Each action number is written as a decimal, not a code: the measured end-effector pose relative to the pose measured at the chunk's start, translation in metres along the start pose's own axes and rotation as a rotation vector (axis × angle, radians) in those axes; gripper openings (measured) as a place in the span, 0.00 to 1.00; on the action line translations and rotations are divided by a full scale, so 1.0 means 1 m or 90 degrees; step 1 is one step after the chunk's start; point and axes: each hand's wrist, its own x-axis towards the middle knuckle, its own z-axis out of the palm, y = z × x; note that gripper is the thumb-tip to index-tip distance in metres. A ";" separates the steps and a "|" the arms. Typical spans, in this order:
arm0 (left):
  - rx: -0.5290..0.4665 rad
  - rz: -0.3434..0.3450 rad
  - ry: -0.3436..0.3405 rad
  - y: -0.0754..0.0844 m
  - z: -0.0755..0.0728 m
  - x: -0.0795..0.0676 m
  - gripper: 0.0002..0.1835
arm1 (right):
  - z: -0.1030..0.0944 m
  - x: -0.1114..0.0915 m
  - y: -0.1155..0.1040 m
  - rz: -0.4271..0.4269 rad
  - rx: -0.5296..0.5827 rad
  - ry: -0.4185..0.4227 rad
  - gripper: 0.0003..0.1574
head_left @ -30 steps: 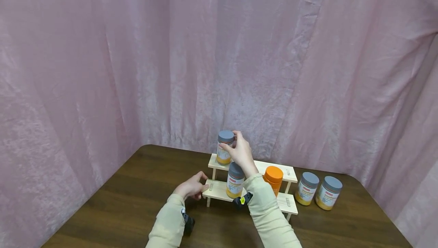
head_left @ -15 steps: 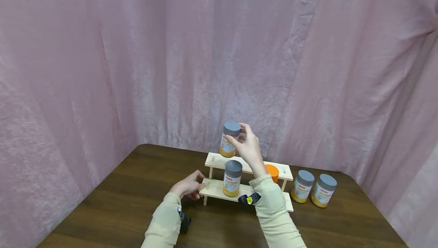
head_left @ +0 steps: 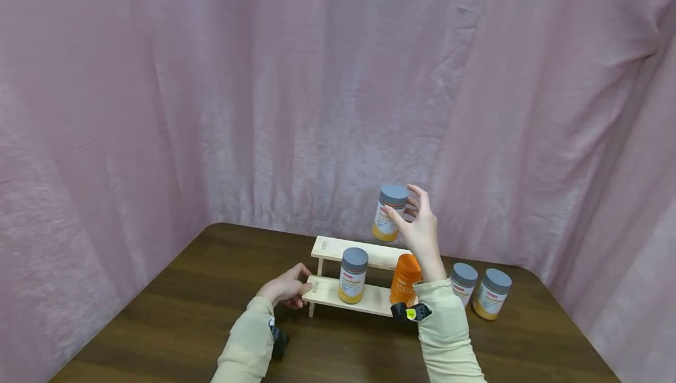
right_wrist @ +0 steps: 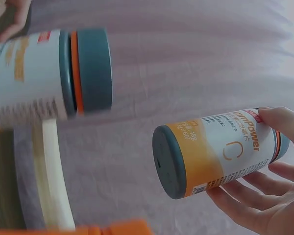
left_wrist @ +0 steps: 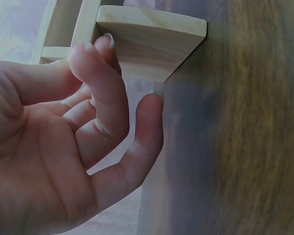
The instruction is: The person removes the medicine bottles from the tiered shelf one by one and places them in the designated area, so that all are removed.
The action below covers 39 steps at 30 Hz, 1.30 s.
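Note:
My right hand (head_left: pixel 424 236) holds a supplement jar (head_left: pixel 386 220) with a grey lid, a white label and a yellow lower part. The jar hangs tilted above the upper tier of a two-tier wooden rack (head_left: pixel 343 248). In the right wrist view, the thumb and fingers are wrapped around the lid end of that held jar (right_wrist: pixel 220 152). My left hand (head_left: pixel 285 288) pinches the left end of the rack's lower tier. Up close in the left wrist view, its fingers (left_wrist: pixel 103 105) curl at the pale wooden edge (left_wrist: pixel 152 19).
On the lower tier stand a matching grey-lidded jar (head_left: pixel 352 280) and an orange jar (head_left: pixel 404 280). Right of the rack, two more grey-lidded jars stand on the dark wooden table (head_left: pixel 174 307), the nearer one (head_left: pixel 463 280) partly behind my sleeve. A pink curtain (head_left: pixel 296 107) hangs behind.
My right hand has lifted the jar off the left end of the upper tier and carried it to the right. The left hand keeps its hold on the rack. The head view has shifted slightly.

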 end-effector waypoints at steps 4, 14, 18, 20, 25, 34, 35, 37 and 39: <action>0.001 0.000 0.003 -0.002 -0.002 0.001 0.12 | -0.010 -0.001 0.009 0.000 0.006 0.013 0.43; 0.009 -0.008 0.007 0.002 -0.006 -0.006 0.13 | -0.037 -0.012 0.026 0.008 0.020 0.086 0.40; 0.011 -0.013 0.013 0.001 -0.006 -0.006 0.12 | -0.045 -0.015 0.030 0.039 0.011 0.091 0.41; 0.011 -0.013 0.016 0.001 -0.005 -0.006 0.11 | -0.049 -0.017 0.033 0.045 0.003 0.097 0.40; 0.014 -0.010 0.015 -0.001 -0.004 -0.007 0.12 | -0.059 -0.024 0.047 0.021 -0.027 0.115 0.40; 0.029 -0.015 0.024 -0.002 -0.003 -0.006 0.12 | -0.075 -0.033 0.062 -0.018 -0.059 0.163 0.39; 0.029 -0.016 0.025 -0.001 -0.003 -0.006 0.12 | -0.076 -0.033 0.064 -0.020 -0.064 0.168 0.39; 0.028 -0.017 0.025 -0.001 -0.003 -0.007 0.12 | -0.080 -0.034 0.066 -0.022 -0.071 0.175 0.39; 0.027 -0.017 0.021 -0.001 -0.003 -0.007 0.12 | -0.084 -0.036 0.069 -0.022 -0.074 0.176 0.39</action>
